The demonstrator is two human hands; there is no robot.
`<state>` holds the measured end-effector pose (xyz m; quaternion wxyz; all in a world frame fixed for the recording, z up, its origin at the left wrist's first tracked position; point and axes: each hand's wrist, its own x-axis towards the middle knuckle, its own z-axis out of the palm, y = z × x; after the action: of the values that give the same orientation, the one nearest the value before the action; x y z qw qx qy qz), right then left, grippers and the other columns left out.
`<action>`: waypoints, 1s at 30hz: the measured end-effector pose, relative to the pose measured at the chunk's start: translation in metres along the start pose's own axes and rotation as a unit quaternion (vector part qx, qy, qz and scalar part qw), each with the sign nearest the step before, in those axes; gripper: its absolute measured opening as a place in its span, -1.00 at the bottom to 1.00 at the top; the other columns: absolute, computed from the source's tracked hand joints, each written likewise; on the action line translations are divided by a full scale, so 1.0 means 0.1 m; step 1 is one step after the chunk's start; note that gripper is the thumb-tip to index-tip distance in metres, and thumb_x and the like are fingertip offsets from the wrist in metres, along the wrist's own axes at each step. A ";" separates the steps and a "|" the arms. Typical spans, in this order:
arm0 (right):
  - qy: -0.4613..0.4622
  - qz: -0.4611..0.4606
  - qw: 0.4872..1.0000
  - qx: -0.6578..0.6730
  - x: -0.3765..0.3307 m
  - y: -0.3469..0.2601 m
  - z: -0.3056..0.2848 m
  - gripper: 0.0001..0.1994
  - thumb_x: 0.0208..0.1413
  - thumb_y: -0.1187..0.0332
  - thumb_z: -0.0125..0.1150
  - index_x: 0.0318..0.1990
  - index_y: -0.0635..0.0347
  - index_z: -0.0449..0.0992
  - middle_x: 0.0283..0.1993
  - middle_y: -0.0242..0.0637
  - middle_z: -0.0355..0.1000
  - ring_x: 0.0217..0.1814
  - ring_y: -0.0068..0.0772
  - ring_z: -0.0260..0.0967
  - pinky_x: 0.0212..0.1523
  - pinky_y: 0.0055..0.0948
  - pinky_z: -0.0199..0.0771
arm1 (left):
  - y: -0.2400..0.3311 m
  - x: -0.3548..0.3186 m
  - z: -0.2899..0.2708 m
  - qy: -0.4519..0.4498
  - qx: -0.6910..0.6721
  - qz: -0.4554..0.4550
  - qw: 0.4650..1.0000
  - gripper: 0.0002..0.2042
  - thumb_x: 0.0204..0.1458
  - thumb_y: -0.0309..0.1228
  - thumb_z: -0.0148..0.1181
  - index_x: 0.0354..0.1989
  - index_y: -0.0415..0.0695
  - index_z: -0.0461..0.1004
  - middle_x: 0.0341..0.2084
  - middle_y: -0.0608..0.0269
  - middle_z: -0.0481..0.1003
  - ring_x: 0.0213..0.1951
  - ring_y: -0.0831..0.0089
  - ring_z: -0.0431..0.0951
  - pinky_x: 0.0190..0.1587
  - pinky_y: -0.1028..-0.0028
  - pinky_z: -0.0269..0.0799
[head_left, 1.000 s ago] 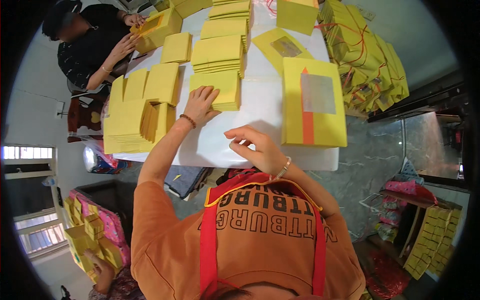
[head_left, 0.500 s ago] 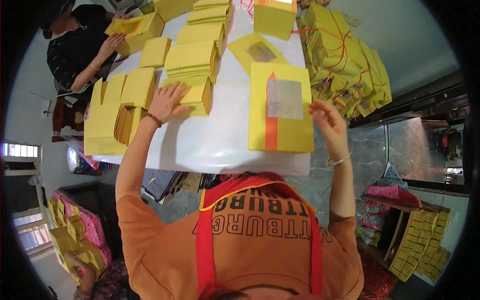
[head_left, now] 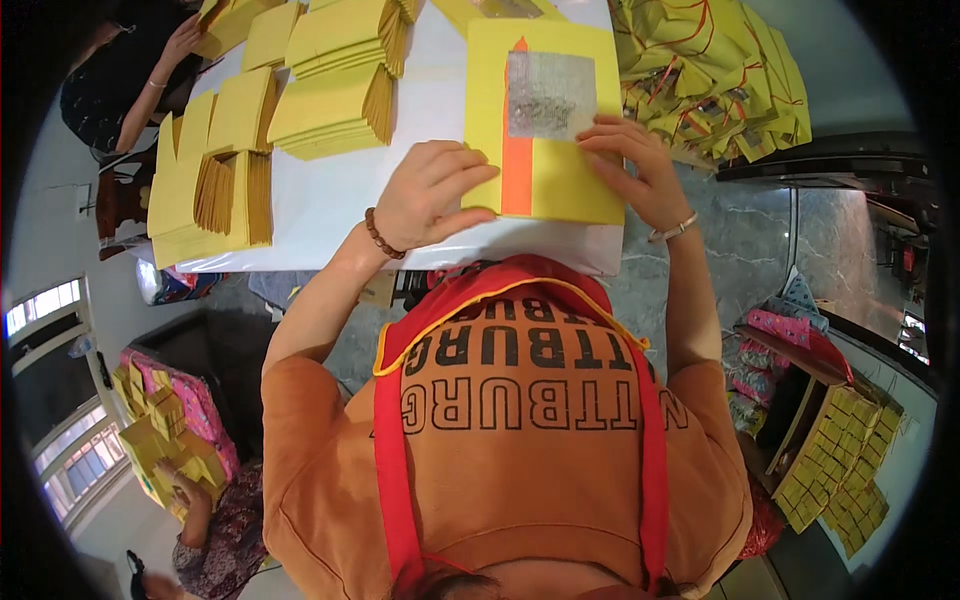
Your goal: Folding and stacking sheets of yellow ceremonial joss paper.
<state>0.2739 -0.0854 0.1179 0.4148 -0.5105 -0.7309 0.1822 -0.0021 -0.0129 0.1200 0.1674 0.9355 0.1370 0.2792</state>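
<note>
A stack of yellow paper sheets (head_left: 575, 170), the top one with an orange stripe and a silver foil square (head_left: 548, 95), lies at the near edge of the white table (head_left: 330, 190). My left hand (head_left: 435, 190) rests on the stack's left edge, fingers curled over it; a brown bead bracelet is on that wrist. My right hand (head_left: 635, 165) presses on the sheet's right part just below the foil, with a thin bracelet on the wrist. Both hands touch the top sheet.
Piles of plain yellow paper (head_left: 335, 95) and fanned bundles (head_left: 215, 185) fill the table's left side. Folded yellow paper tied with red string (head_left: 720, 70) heaps at the right. Another person's arm (head_left: 150, 85) works at the far left. More yellow stacks (head_left: 835, 455) sit lower right.
The view moved closer to the striped stack. My left hand left the plain yellow pile and came right onto the stack's left edge; my right hand settled on the top sheet.
</note>
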 end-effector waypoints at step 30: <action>0.178 0.139 0.902 0.369 -0.22 -0.10 0.47 -0.41 0.20 0.02 -0.47 0.26 0.23 -0.18 0.35 -0.23 -0.31 0.38 -0.36 -0.36 0.29 -0.41 -0.34 | -0.13 0.15 0.57 0.178 -0.428 -0.359 0.810 -0.31 0.11 0.09 -0.51 0.25 -0.20 -0.32 0.26 0.09 -0.28 0.29 0.33 -0.31 0.26 0.42 -0.38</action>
<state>0.2339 -0.1019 0.0880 0.6669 -0.4415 -0.4470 0.4006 0.0401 -0.0100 0.0768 0.6120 0.5873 0.3567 0.3915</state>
